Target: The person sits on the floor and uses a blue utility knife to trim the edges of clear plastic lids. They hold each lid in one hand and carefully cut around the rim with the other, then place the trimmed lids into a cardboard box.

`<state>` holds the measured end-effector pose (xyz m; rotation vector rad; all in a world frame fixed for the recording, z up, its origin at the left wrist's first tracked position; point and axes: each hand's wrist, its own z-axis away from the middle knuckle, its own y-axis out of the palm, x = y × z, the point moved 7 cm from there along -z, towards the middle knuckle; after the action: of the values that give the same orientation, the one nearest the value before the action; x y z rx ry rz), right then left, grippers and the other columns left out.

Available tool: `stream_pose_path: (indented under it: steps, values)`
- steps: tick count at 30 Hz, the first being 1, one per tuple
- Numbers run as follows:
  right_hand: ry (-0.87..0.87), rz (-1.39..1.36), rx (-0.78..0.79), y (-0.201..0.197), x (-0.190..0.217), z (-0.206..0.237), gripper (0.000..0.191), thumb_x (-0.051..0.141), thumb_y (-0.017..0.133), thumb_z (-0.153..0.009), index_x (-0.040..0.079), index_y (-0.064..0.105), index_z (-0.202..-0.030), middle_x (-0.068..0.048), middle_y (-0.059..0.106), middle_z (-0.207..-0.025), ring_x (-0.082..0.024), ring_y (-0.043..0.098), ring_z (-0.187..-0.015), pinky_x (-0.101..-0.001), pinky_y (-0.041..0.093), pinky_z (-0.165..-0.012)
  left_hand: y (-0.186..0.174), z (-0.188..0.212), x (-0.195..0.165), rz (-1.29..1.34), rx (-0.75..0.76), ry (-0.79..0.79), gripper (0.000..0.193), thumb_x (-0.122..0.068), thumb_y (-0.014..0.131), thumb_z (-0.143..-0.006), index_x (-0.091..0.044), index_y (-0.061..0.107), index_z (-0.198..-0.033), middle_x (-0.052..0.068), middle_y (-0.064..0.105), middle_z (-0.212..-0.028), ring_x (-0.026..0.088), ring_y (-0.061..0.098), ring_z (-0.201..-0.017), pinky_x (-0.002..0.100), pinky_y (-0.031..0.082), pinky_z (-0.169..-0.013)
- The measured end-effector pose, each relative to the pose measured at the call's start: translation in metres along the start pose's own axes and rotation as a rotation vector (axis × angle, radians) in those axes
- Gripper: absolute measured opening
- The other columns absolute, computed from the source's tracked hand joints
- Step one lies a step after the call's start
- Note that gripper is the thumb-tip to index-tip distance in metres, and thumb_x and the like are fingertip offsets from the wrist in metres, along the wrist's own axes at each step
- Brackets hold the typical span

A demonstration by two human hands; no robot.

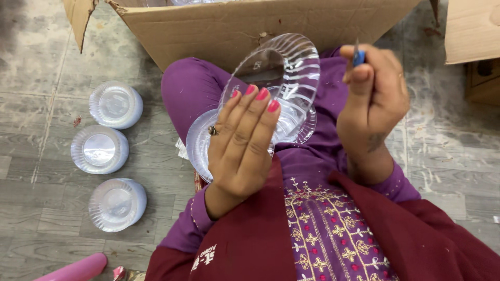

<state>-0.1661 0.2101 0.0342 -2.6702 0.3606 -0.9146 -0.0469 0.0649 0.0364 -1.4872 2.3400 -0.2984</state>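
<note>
Hands raised over a purple lap, clear bowl held up

Three stacks of clear bowls (pixel 107 161) sit on the floor at 9 o'clock. Left hand (pixel 242 148), fingers pressed flat, props a ribbed clear bowl (pixel 284 70) upright at 12 o'clock. Right hand (pixel 375 99) pinches a small blue tool (pixel 358 56) at 1 o'clock, just beside it.

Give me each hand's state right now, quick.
Left hand: closed on a clear ribbed plastic bowl, fingers flat against its back.
Right hand: closed, pinching a small blue-handled tool.
</note>
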Motion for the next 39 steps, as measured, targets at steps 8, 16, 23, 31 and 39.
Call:
stream_pose_path:
  steps: [8, 16, 23, 31, 39]
  values:
    - [-0.296, -0.244, 0.191, 0.008, 0.025, 0.034, 0.034, 0.024, 0.053, -0.118, -0.009, 0.063, -0.115, -0.017, 0.069, -0.106, -0.021, 0.069, -0.081, -0.0298, 0.058, -0.070, 0.001, 0.004, 0.003, 0.007, -0.004, -0.017, 0.025, 0.013, 0.061, -0.098, 0.011, 0.067, -0.123, 0.026, 0.069, -0.123, 0.040, 0.069, -0.121, 0.052, 0.055, -0.110]
    - [-0.349, -0.187, 0.192, 0.008, 0.027, 0.034, 0.028, 0.018, 0.057, -0.114, -0.009, 0.064, -0.115, -0.016, 0.070, -0.105, -0.024, 0.068, -0.084, -0.0313, 0.055, -0.068, 0.001, 0.001, 0.002, 0.059, 0.001, -0.028, 0.031, 0.014, 0.056, -0.092, 0.011, 0.068, -0.121, 0.027, 0.069, -0.122, 0.041, 0.070, -0.119, 0.054, 0.056, -0.109]
    - [-0.440, 0.058, 0.108, 0.009, 0.011, 0.038, 0.020, 0.012, 0.060, -0.113, -0.006, 0.067, -0.116, -0.016, 0.070, -0.107, -0.031, 0.070, -0.091, -0.0391, 0.057, -0.073, 0.008, -0.005, 0.004, 0.043, 0.003, -0.036, 0.029, 0.008, 0.060, -0.094, 0.005, 0.070, -0.121, 0.020, 0.071, -0.122, 0.033, 0.071, -0.118, 0.048, 0.057, -0.109]
    - [-0.224, 0.025, 0.037, 0.027, -0.081, 0.013, 0.009, 0.008, 0.064, -0.102, 0.002, 0.064, -0.109, -0.018, 0.071, -0.104, -0.030, 0.071, -0.090, -0.0402, 0.056, -0.080, -0.015, -0.019, -0.001, -0.058, -0.076, -0.036, 0.022, -0.001, 0.066, -0.099, -0.005, 0.074, -0.119, 0.009, 0.075, -0.122, 0.020, 0.074, -0.117, 0.038, 0.058, -0.109]
    - [-0.144, -0.135, 0.221, 0.030, -0.111, 0.032, 0.017, 0.010, 0.070, -0.096, 0.001, 0.067, -0.110, -0.014, 0.071, -0.102, -0.021, 0.071, -0.089, -0.0296, 0.056, -0.082, 0.001, 0.011, 0.032, 0.256, -0.074, -0.304, 0.014, -0.020, 0.078, -0.095, -0.010, 0.074, -0.104, 0.004, 0.077, -0.104, 0.015, 0.076, -0.091, 0.030, 0.060, -0.088]
